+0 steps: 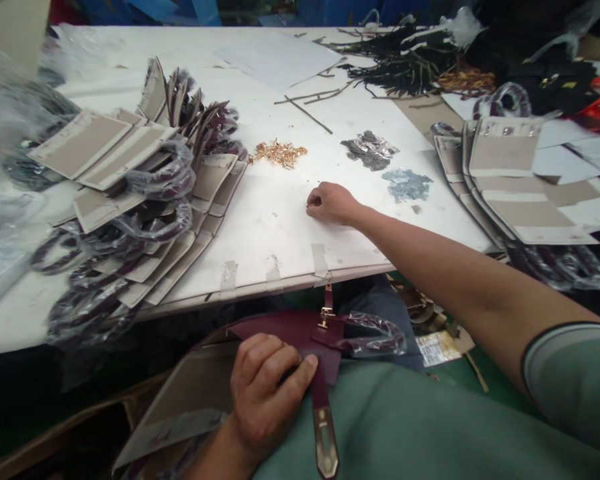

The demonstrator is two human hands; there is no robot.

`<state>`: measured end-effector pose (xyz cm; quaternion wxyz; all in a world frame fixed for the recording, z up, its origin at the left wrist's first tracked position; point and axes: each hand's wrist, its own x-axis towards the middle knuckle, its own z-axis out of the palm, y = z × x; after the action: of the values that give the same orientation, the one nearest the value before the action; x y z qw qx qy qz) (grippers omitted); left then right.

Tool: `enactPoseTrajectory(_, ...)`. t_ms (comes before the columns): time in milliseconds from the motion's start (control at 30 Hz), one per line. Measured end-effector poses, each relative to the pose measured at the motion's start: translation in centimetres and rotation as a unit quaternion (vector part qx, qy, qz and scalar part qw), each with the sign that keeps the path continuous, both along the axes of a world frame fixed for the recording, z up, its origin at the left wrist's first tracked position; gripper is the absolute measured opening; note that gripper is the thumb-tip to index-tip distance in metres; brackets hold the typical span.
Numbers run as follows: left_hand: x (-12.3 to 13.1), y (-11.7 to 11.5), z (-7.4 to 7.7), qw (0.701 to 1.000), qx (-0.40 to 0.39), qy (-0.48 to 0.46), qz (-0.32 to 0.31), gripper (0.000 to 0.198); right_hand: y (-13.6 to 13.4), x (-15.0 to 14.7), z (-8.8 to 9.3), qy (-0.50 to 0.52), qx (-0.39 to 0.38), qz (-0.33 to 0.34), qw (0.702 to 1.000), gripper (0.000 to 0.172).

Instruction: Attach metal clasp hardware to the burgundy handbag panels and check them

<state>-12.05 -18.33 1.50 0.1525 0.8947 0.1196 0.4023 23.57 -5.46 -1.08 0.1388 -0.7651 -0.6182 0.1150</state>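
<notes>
My left hand rests in my lap, fingers curled over a dark maroon leather bag flap. A maroon strap with a gold clasp runs down from the flap past that hand. My right hand lies on the white table, fingers pinched together on something too small to make out. A small heap of gold metal fittings sits a little beyond and left of the right hand. Two heaps of grey metal plates lie just right of it.
A fanned stack of maroon bag panels with plastic-wrapped handles covers the table's left. A similar stack lies at the right. Black straps and a white sheet are at the far side. Clear plastic bags sit far left.
</notes>
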Motion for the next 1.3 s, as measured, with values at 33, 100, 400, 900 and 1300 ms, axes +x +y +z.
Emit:
enactPoseTrajectory(33,-0.2,-0.4,0.1,1.0,0.001,0.003,0.002,0.018,-0.5,-0.1,0.0,0.004,0.021,-0.002,1.0,0.021)
enactPoseTrajectory(100,-0.6,-1.0,0.2,1.0,0.004,0.007,0.002,0.017,-2.0,-1.0,0.3,0.033,0.073,0.011,0.997,0.02)
enactPoseTrajectory(400,-1.4,-2.3,1.1,0.999,0.012,0.035,-0.002,0.015,-17.3,-10.4,8.4,0.37,0.003,0.178,0.912,0.022)
enactPoseTrajectory(900,-0.6,-3.4,1.9,0.998,0.025,0.055,-0.015,0.018,-23.5,-12.2,9.0,0.368,-0.013,0.172,0.914,0.013)
enactPoseTrajectory(1300,-0.1,-4.2,1.3,0.998,0.008,0.052,-0.033,0.017,-24.6,-13.4,7.8,0.252,-0.005,0.204,0.946,0.013)
